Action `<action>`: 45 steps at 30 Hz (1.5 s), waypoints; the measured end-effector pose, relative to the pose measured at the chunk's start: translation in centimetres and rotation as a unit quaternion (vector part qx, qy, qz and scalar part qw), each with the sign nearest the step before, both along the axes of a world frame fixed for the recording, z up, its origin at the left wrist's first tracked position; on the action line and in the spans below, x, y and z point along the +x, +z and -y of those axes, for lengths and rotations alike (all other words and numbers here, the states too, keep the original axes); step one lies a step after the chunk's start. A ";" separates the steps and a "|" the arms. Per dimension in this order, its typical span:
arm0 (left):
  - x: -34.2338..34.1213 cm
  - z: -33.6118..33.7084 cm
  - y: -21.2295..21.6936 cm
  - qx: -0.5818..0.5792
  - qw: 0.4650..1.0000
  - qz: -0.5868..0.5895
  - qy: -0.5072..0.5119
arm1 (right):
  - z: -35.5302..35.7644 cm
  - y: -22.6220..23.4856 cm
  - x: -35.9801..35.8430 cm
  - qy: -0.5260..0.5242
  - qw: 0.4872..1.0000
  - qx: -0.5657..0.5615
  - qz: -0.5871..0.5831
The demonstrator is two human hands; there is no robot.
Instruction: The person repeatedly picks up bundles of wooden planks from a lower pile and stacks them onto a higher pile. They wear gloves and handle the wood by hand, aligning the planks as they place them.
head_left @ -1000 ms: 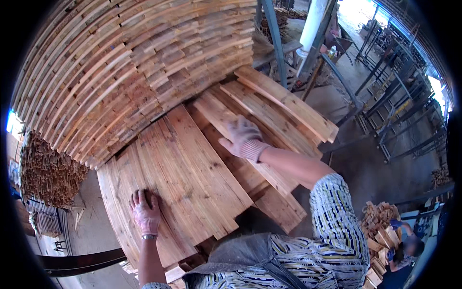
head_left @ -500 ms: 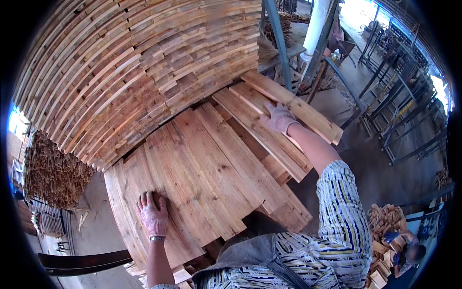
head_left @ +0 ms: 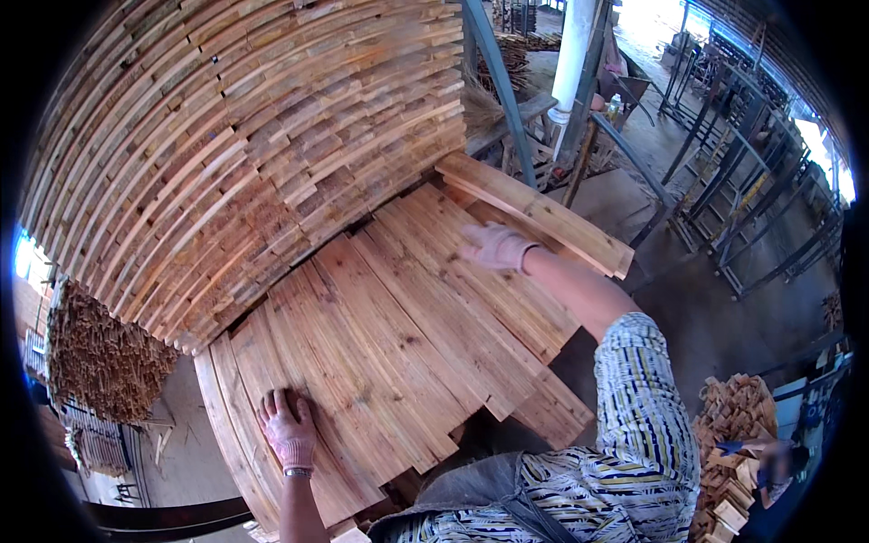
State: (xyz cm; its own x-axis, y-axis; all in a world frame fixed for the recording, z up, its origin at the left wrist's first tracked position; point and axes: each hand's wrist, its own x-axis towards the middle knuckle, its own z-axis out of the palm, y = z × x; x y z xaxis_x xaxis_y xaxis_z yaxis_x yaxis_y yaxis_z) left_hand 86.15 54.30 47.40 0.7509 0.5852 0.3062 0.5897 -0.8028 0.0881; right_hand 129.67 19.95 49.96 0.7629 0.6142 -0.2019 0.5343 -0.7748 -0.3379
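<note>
A layer of planed wooden boards (head_left: 362,362) lies side by side in front of me, with uneven near ends. My left hand (head_left: 288,430), in a pinkish knit glove, rests flat and open on the boards at the left. Farther right, my right hand (head_left: 496,246), gloved too, is slightly blurred. Its fingers stretch leftward over the right-hand boards (head_left: 516,303); whether they touch the wood I cannot tell. One thicker-looking board (head_left: 543,213) lies apart along the right edge, beyond that hand, with a gap beside it.
A tall stack of layered boards (head_left: 299,136) rises along the far side. A blue metal post (head_left: 502,90) and a white pipe (head_left: 572,63) stand behind it. Metal racks (head_left: 751,181) are at the right. A person (head_left: 774,471) works by a wood pile (head_left: 738,407) at lower right.
The loose boards on the right have shifted left against the others, closing the wide gap there. My right hand has moved left. My left hand stays nearly in place.
</note>
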 end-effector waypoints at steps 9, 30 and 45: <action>1.6 0.2 0.5 0.004 1.000 -0.027 -0.005 | 9.1 1.5 5.0 -0.190 0.975 -0.030 0.113; -0.5 1.6 1.3 -0.051 0.999 -0.011 0.013 | 9.2 0.2 5.0 -0.200 0.970 -0.009 0.140; -19.6 -10.1 3.2 -0.292 0.874 -0.022 0.387 | 17.5 -7.0 -26.6 -0.190 0.919 0.183 0.292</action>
State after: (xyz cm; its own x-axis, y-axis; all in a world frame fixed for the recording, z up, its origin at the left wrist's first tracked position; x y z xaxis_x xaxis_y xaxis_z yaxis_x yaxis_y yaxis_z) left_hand 66.55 64.39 50.59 0.0642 0.9700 -0.2345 0.9498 0.0127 0.3126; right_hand 103.04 2.50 42.99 0.8494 0.2254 0.4771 0.4207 -0.8350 -0.3546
